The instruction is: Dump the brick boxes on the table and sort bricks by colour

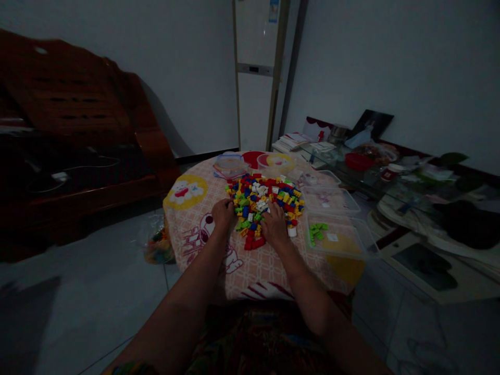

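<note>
A heap of mixed toy building bricks (265, 200) in red, blue, yellow, green and white lies on the cloth-covered round table (269, 271). At the heap's left edge my left hand (223, 212) has its fingers curled together; whatever is in them is hidden. My right hand (275, 225) rests on the near right part of the heap with its fingers apart, touching bricks. Several green bricks (318, 232) sit in the nearest clear plastic box (349, 245) to the right. A few red bricks (253, 242) lie at the heap's near edge.
More clear plastic boxes (338, 200) line the table's right side, and clear containers (230, 164) stand at the back. A cluttered glass shelf (339, 161) is close on the right. A wooden bench (78, 130) stands left; a filled plastic bag (156, 245) is on the floor.
</note>
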Tool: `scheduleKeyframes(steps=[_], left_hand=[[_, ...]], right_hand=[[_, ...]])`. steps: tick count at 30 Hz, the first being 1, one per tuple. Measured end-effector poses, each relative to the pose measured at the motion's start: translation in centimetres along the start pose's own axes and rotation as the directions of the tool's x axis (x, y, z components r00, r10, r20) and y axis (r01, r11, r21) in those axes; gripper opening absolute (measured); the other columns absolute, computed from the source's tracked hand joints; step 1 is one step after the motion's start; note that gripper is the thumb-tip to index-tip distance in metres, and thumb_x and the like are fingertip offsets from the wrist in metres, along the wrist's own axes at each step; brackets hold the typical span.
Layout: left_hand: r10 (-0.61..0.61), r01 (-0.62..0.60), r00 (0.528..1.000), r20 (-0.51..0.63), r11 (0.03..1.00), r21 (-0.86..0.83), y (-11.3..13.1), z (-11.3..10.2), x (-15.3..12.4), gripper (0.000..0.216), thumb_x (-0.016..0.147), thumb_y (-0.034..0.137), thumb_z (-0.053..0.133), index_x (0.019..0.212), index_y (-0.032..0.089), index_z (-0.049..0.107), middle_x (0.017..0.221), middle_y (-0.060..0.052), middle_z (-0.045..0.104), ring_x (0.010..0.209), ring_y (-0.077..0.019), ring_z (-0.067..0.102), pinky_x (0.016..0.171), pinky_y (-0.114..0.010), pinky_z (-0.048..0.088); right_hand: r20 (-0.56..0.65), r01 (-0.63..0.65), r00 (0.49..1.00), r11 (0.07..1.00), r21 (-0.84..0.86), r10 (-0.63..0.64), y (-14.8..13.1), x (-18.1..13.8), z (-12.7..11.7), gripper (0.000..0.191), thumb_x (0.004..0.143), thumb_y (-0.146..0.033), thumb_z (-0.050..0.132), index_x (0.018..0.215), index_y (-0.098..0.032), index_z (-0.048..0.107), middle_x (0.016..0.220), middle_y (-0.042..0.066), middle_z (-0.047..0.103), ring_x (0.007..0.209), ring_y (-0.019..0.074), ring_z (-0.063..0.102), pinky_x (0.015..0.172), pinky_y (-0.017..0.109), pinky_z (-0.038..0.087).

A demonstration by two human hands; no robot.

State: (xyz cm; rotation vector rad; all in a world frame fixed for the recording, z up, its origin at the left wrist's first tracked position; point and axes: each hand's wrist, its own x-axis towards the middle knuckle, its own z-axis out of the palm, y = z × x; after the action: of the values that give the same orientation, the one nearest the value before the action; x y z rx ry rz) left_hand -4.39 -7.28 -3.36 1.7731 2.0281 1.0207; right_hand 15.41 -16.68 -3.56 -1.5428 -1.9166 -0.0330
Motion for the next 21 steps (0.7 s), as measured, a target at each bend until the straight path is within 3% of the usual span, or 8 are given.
scheduleKeyframes(steps=[3, 11, 15, 21], left_hand=[[-0.003, 0.003, 1.0, -0.004, 1.0, -0.013, 0.2, -0.1, -0.1, 0.04, 0.09, 0.025, 0.052, 0.116, 0.021, 0.082, 0.119, -0.01, 0.08, 0.109, -0.0267, 0.072, 0.096, -0.035, 0.051], [0.0, 0.0, 1.0, 0.005, 1.0, -0.017, 0.1, -0.2, -0.1, 0.041, 0.09, 0.025, 0.052, 0.118, 0.021, 0.081, 0.121, -0.01, 0.08, 0.111, -0.0269, 0.071, 0.095, -0.034, 0.05], [-0.002, 0.001, 1.0, -0.002, 1.0, -0.024, 0.0, 0.0, -0.1, 0.04, 0.089, 0.025, 0.052, 0.116, 0.021, 0.082, 0.119, -0.01, 0.08, 0.11, -0.0271, 0.071, 0.095, -0.035, 0.05], [0.005, -0.005, 1.0, -0.008, 0.999, -0.033, -0.1, 0.1, 0.0, 0.041, 0.089, 0.026, 0.051, 0.116, 0.021, 0.082, 0.118, -0.009, 0.08, 0.109, -0.0265, 0.071, 0.095, -0.034, 0.05]], right_hand=[[0.005, -0.034, 0.999, 0.999, 0.019, 0.034, 0.3, -0.9, -0.6, 0.018, 0.087, -0.011, 0.066, 0.102, -0.019, 0.073, 0.155, 0.016, 0.056, 0.151, 0.0331, 0.039, 0.126, 0.061, 0.028], [-0.031, -0.057, 0.998, 0.998, -0.032, 0.056, 0.4, -2.4, -0.8, 0.03, 0.089, -0.012, 0.062, 0.117, -0.015, 0.072, 0.158, 0.019, 0.053, 0.152, 0.0338, 0.038, 0.127, 0.059, 0.027], [-0.049, -0.071, 0.996, 0.997, -0.016, 0.07, 0.6, -2.3, -0.3, 0.027, 0.087, -0.012, 0.063, 0.112, -0.016, 0.072, 0.158, 0.018, 0.053, 0.152, 0.0335, 0.038, 0.126, 0.058, 0.029], [-0.24, -0.039, 0.968, 0.987, 0.158, 0.077, 1.5, -1.9, -0.1, 0.029, 0.088, -0.012, 0.055, 0.109, -0.02, 0.073, 0.131, 0.015, 0.072, 0.129, 0.0281, 0.059, 0.117, 0.051, 0.042]])
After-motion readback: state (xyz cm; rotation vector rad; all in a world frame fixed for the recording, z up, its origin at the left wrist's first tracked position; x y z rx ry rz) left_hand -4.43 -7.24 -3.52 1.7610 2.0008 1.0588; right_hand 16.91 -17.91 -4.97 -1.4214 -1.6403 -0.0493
